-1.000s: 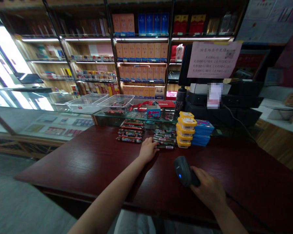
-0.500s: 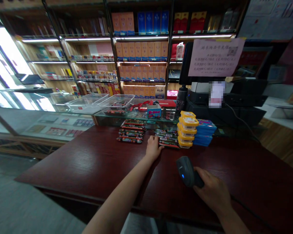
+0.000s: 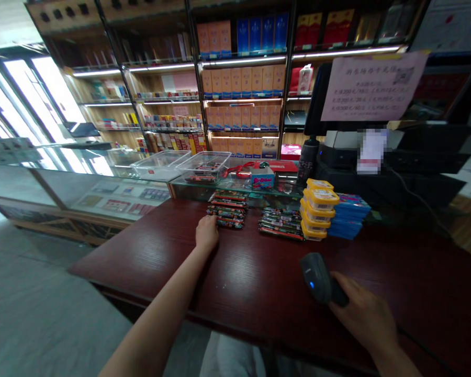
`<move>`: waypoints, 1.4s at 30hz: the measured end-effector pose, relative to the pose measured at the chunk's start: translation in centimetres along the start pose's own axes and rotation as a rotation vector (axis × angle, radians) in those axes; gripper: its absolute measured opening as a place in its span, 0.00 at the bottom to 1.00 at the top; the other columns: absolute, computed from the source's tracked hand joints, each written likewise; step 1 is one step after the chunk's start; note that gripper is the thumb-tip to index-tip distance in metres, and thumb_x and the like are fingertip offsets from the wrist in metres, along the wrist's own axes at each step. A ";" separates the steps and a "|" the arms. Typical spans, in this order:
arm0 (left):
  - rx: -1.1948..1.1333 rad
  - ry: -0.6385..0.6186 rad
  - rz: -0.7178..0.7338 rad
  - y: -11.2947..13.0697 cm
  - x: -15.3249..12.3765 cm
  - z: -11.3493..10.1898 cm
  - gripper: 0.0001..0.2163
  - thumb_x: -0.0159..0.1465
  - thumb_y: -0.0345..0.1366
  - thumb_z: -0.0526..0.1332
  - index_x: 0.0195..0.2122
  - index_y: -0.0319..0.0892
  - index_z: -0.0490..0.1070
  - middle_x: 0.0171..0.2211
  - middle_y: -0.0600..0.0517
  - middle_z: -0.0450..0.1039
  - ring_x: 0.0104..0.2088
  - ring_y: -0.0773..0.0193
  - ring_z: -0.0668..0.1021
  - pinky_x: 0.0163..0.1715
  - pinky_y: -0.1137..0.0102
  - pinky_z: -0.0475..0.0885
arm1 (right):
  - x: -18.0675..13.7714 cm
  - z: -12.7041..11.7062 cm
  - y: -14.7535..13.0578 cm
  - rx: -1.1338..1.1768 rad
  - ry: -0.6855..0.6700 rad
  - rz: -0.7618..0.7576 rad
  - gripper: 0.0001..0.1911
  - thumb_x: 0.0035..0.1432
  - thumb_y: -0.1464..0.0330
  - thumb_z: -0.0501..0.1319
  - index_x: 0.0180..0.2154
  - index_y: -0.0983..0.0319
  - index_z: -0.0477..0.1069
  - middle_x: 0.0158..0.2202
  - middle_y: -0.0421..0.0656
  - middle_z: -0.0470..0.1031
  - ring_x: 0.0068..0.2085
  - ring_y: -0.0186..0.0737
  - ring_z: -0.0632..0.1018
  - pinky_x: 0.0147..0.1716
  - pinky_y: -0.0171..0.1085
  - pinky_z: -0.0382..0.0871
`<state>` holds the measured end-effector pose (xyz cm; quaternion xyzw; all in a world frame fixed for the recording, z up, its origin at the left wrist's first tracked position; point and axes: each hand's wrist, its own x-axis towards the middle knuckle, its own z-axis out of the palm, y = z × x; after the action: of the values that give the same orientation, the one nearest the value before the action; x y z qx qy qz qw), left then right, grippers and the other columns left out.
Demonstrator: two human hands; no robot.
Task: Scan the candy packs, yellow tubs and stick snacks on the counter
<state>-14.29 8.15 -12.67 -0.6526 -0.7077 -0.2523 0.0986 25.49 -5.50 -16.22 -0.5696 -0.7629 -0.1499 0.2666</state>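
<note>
My left hand (image 3: 207, 232) is at the left end of a stack of dark, shiny, flat packets (image 3: 232, 208). Its fingers look curled in against that end, and their tips are hidden. My right hand (image 3: 363, 309) is closed around the handle of a black barcode scanner (image 3: 317, 277) with a blue light on it, held over the dark red wooden counter (image 3: 235, 283). To the right of the first stack lies a second stack of similar packets (image 3: 280, 223). Beside it rise yellow-lidded plastic tubs (image 3: 319, 209), piled up, then a pile of blue packs (image 3: 349, 215).
Behind the counter runs a glass display case (image 3: 125, 188) bearing clear plastic trays (image 3: 204, 162) and a small colourful box (image 3: 262, 178). A monitor with a pink paper sign (image 3: 372, 89) stands at the right. The scanner's cable (image 3: 427, 340) trails to the lower right.
My left hand has moved left, from the right stack of packets to the left end of the left stack. My right hand still holds the scanner. The view has turned slightly left.
</note>
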 end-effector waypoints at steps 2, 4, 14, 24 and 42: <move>0.013 -0.037 0.034 -1.4 -0.1 -0.2 0.16 0.59 0.24 0.52 0.47 0.42 0.68 0.48 0.45 0.69 0.51 0.57 0.69 0.54 0.62 0.63 | 0.0 0.0 -0.1 -0.009 -0.007 0.006 0.16 0.56 0.67 0.51 0.46 0.57 0.65 0.41 0.42 0.79 0.36 0.43 0.80 0.31 0.39 0.71; 0.038 -0.056 0.084 -2.1 -0.3 -0.4 0.17 0.60 0.25 0.52 0.49 0.42 0.68 0.49 0.45 0.68 0.51 0.57 0.69 0.53 0.63 0.63 | 0.0 -0.1 -0.2 -0.031 -0.011 0.012 0.15 0.57 0.67 0.51 0.46 0.57 0.66 0.40 0.42 0.79 0.35 0.43 0.80 0.30 0.39 0.71; 0.017 -0.183 0.140 -3.6 -0.6 -1.7 0.12 0.59 0.26 0.53 0.40 0.44 0.71 0.43 0.47 0.69 0.45 0.59 0.71 0.48 0.66 0.66 | 0.0 -0.1 -0.2 -0.046 -0.025 0.018 0.15 0.58 0.65 0.52 0.47 0.58 0.66 0.41 0.43 0.79 0.35 0.44 0.80 0.30 0.40 0.72; -0.410 0.036 0.123 4.5 -2.6 -0.7 0.12 0.58 0.29 0.58 0.44 0.42 0.67 0.42 0.48 0.71 0.42 0.61 0.74 0.44 0.67 0.69 | 0.0 -0.1 -0.3 -0.014 -0.034 0.023 0.16 0.55 0.68 0.53 0.47 0.58 0.67 0.43 0.44 0.78 0.38 0.44 0.80 0.32 0.40 0.72; -0.440 0.004 0.210 9.0 -5.2 1.0 0.05 0.58 0.30 0.58 0.35 0.43 0.70 0.35 0.50 0.64 0.38 0.61 0.71 0.40 0.67 0.69 | 3.0 -4.3 -5.4 0.817 -0.180 0.365 0.19 0.46 0.58 0.63 0.40 0.59 0.73 0.37 0.45 0.80 0.38 0.46 0.79 0.36 0.39 0.72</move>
<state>-4.66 4.28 -13.87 -0.7279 -0.5637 -0.3900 -0.0191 20.73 -7.05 -10.59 -0.5534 -0.6668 0.2628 0.4244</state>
